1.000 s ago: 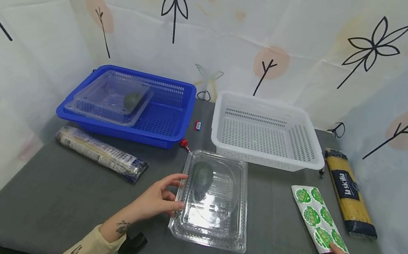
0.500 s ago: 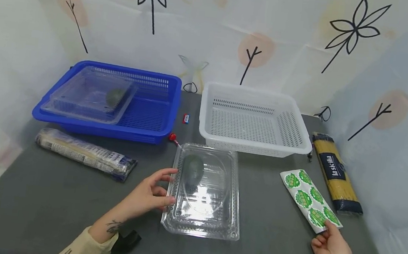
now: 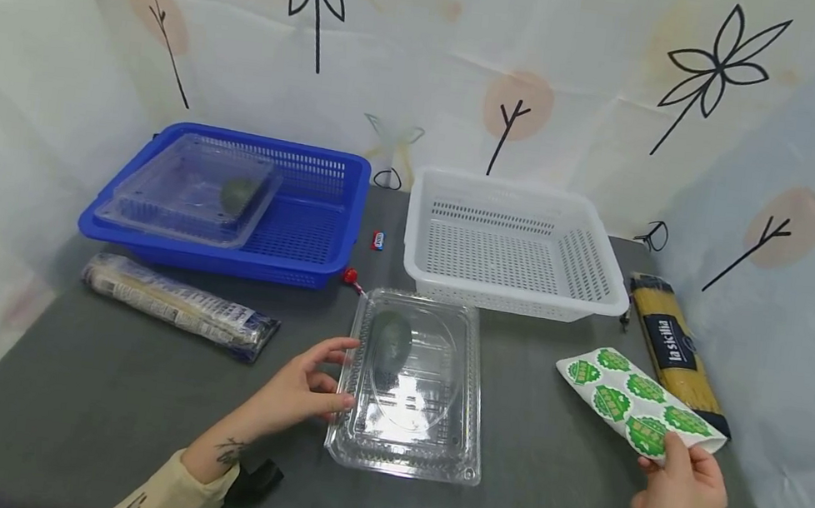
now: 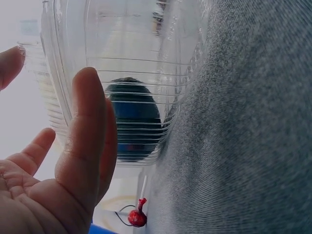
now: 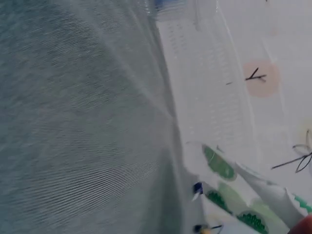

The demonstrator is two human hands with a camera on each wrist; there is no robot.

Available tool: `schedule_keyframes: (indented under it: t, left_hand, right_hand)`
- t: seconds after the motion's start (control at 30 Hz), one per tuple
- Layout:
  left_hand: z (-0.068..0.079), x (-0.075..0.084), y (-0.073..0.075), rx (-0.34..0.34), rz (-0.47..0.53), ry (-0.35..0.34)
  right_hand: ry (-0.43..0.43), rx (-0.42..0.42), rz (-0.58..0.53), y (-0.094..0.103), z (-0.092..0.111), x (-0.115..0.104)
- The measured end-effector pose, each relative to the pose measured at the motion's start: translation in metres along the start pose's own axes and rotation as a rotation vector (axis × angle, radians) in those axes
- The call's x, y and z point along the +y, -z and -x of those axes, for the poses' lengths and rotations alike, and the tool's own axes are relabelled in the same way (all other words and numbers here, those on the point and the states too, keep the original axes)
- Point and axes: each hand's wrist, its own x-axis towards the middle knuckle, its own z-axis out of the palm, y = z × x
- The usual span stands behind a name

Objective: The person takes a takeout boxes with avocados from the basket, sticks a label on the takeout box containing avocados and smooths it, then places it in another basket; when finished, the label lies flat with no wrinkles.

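A lidded clear plastic container lies on the grey tabletop, holding a dark green avocado, which also shows through its ribbed side in the left wrist view. Along the container's left edge, my left hand rests with fingers spread and loosely bent, fingertips at the rim. My right hand pinches the near end of a white sheet of round green stickers between thumb and fingers. The sheet bows upward and overlaps a pasta pack in the head view; only its curled part and a fingertip show in the right wrist view.
A blue basket at back left holds another clear container with an avocado. Behind stands a white basket. Spaghetti packs lie left and right. A red lollipop and small wrapped candy sit between.
My right hand has raised and turned the sticker sheet, its near end swinging right over the pasta pack. The left hand stays at the container. The head view has shifted.
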Motion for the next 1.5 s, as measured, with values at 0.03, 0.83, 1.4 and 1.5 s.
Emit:
schedule_keyframes:
  t: [0.03, 0.83, 1.4, 1.5]
  left_hand:
    - [0.000, 0.000, 0.000, 0.001, -0.005, 0.002]
    - [-0.029, 0.089, -0.003, 0.379, -0.604, -0.916]
    - [-0.051, 0.103, -0.040, 0.365, -1.040, -1.184]
    - [-0.051, 0.102, -0.040, 0.355, -1.024, -1.196]
  right_hand:
    - [0.046, -0.033, -0.037, 0.001, -0.003, 0.003]
    - [0.270, -1.144, -0.309, -0.146, 0.161, -0.068]
    - [0.069, -1.159, -0.149, -0.161, 0.202, -0.062]
    - [0.087, -1.202, -0.172, -0.159, 0.201, -0.061]
